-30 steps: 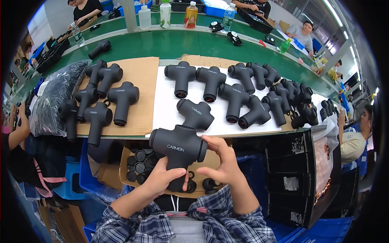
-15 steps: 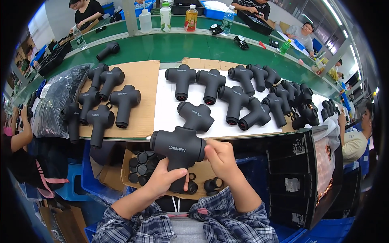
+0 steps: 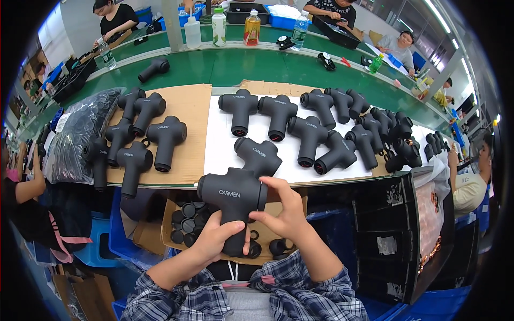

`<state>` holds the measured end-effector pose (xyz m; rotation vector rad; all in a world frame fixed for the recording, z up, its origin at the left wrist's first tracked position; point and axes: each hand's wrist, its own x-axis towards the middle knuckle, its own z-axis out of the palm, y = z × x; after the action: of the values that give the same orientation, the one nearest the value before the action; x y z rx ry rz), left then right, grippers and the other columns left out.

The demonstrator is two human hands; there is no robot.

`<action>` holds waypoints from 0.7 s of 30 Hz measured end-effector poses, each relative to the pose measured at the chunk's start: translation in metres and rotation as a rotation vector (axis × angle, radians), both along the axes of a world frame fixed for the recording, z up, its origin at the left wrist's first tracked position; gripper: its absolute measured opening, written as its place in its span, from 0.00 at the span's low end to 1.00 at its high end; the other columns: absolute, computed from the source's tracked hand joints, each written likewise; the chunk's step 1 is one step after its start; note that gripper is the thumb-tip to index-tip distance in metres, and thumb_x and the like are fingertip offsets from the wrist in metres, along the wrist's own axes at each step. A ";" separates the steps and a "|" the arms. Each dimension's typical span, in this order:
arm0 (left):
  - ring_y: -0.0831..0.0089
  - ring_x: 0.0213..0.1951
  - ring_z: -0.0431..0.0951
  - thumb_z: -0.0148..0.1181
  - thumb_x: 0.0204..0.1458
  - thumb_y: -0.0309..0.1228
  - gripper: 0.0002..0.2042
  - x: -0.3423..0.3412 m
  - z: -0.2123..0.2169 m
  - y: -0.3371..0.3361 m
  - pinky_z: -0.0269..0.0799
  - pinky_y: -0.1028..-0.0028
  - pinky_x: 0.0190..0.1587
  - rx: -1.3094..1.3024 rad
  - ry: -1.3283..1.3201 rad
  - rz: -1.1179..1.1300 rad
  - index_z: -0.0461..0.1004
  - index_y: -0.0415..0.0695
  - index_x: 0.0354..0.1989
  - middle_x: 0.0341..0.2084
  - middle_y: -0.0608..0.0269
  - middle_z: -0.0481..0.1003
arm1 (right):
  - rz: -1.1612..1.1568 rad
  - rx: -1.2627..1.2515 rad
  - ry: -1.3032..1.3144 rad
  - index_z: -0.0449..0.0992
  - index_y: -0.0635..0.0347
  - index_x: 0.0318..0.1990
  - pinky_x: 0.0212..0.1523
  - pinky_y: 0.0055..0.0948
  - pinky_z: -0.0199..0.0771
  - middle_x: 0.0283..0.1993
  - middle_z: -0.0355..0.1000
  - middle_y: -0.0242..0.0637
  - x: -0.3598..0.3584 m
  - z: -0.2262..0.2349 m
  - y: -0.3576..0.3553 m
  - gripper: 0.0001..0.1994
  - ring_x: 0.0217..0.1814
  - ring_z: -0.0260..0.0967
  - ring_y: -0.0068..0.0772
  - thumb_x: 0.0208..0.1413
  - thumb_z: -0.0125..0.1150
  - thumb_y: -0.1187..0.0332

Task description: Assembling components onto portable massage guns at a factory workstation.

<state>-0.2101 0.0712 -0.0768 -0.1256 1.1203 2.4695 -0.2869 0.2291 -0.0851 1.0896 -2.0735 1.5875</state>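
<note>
A black massage gun [image 3: 232, 192] is held up in front of me, over the near edge of the table. My left hand [image 3: 217, 235] wraps its handle from below, thumb across the front. At the right end of the gun's head, my right hand [image 3: 286, 208] grips a round end piece [image 3: 262, 197] between spread thumb and fingers. Just beyond the held gun, another massage gun [image 3: 258, 156] lies tilted on the white sheet. Below, a cardboard box [image 3: 167, 222] contains round black caps [image 3: 188, 225] and rings; the held gun and my hands hide part of it.
More massage guns [image 3: 310, 136] lie on the white sheet and on cardboard [image 3: 194, 128] at left, beside a plastic-wrapped bundle [image 3: 85, 134]. Beyond runs a green conveyor [image 3: 225, 67] with a lone gun [image 3: 154, 69]. A black crate [image 3: 383, 230] stands at right. People work around.
My right hand has gone from a closed fist at the gun's right end to a wider thumb-and-finger grip there. The lone gun on the conveyor has shifted right.
</note>
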 end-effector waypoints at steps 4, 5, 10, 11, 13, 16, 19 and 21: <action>0.67 0.19 0.73 0.52 0.46 0.27 0.14 0.000 -0.006 0.004 0.72 0.72 0.24 -0.276 0.121 0.091 0.61 0.35 0.40 0.20 0.55 0.69 | 0.143 0.064 -0.866 0.62 0.67 0.45 0.34 0.23 0.67 0.35 0.68 0.42 -0.002 0.003 0.005 0.27 0.33 0.67 0.26 0.44 0.62 0.56; 0.67 0.19 0.73 0.52 0.46 0.27 0.14 0.001 -0.005 0.003 0.72 0.72 0.24 -0.182 0.092 0.068 0.61 0.35 0.40 0.21 0.55 0.69 | 0.071 0.110 -0.502 0.62 0.67 0.45 0.36 0.23 0.67 0.36 0.67 0.42 -0.003 0.003 0.007 0.27 0.34 0.67 0.26 0.45 0.61 0.55; 0.68 0.20 0.73 0.55 0.44 0.27 0.15 0.005 -0.003 0.010 0.71 0.72 0.25 -0.153 0.068 -0.010 0.63 0.36 0.40 0.22 0.56 0.70 | 0.001 -0.030 -0.028 0.61 0.68 0.44 0.40 0.27 0.65 0.37 0.65 0.41 -0.001 -0.023 0.004 0.27 0.37 0.64 0.27 0.48 0.55 0.51; 0.68 0.21 0.74 0.56 0.44 0.28 0.15 0.004 -0.003 0.012 0.71 0.71 0.26 -0.233 0.086 -0.029 0.63 0.37 0.39 0.23 0.57 0.70 | 0.034 -0.140 -0.155 0.61 0.68 0.44 0.41 0.28 0.65 0.37 0.65 0.42 0.001 -0.028 0.001 0.27 0.37 0.64 0.28 0.49 0.53 0.50; 0.68 0.22 0.74 0.58 0.43 0.30 0.16 0.003 -0.015 0.012 0.71 0.71 0.27 -0.393 0.212 0.024 0.64 0.37 0.39 0.23 0.57 0.70 | -0.011 -0.228 -0.233 0.61 0.67 0.42 0.39 0.27 0.65 0.35 0.66 0.41 0.011 -0.024 -0.009 0.25 0.34 0.64 0.28 0.49 0.52 0.51; 0.68 0.25 0.75 0.60 0.41 0.33 0.18 0.004 -0.027 0.013 0.71 0.69 0.30 -0.713 0.450 0.143 0.64 0.38 0.38 0.25 0.57 0.70 | -0.091 -0.398 -0.403 0.63 0.66 0.37 0.35 0.26 0.64 0.32 0.66 0.41 0.023 -0.018 -0.018 0.21 0.28 0.64 0.28 0.49 0.50 0.53; 0.67 0.30 0.74 0.64 0.36 0.36 0.21 0.005 -0.023 0.020 0.69 0.69 0.35 -0.966 0.888 0.151 0.65 0.40 0.37 0.27 0.60 0.71 | -0.055 -0.574 -0.137 0.62 0.65 0.36 0.34 0.25 0.63 0.32 0.66 0.41 0.026 -0.039 -0.017 0.20 0.31 0.63 0.28 0.51 0.44 0.53; 0.66 0.30 0.74 0.65 0.34 0.35 0.21 0.000 -0.018 0.004 0.69 0.69 0.35 -1.054 0.958 0.032 0.65 0.41 0.37 0.27 0.61 0.71 | 0.041 -0.545 -0.299 0.62 0.65 0.36 0.34 0.25 0.63 0.32 0.66 0.41 0.038 -0.036 -0.006 0.21 0.32 0.62 0.27 0.52 0.42 0.52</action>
<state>-0.2096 0.0753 -0.0945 0.8063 2.6896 1.6278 -0.2492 0.2228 -0.1212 0.7349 -1.6125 2.2657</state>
